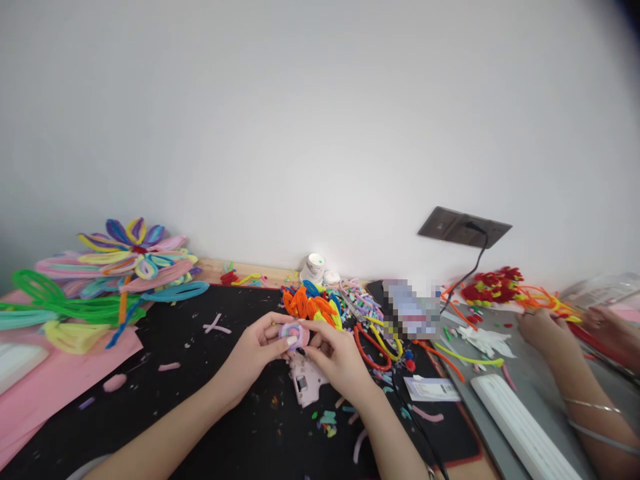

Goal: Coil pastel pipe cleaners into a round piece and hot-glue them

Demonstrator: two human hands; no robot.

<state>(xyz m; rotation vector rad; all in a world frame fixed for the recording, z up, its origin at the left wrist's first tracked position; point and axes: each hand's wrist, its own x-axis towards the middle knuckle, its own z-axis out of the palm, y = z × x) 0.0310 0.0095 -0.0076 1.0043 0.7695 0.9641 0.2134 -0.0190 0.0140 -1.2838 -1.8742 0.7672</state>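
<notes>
My left hand (264, 345) and my right hand (334, 350) meet over the black mat (220, 427). Between the fingertips of both is a small round coil of pink and lilac pipe cleaner (295, 335). The left thumb presses on its front, and the right fingers pinch its other side. Right below the hands lies a pale pink device (307, 383), partly hidden, that looks like a glue gun. Behind the hands sits a heap of orange pipe cleaners (311, 305), with blue and yellow ones beside it.
Pipe-cleaner flowers (140, 257) are piled at the left on pink sheets (90, 373). A white cup (314, 268) stands by the wall. Cut scraps (367, 303) lie right of the heap, near a black cable (413, 413). At the right, another person's hands (545, 333) work beside red pipe cleaners (493, 285).
</notes>
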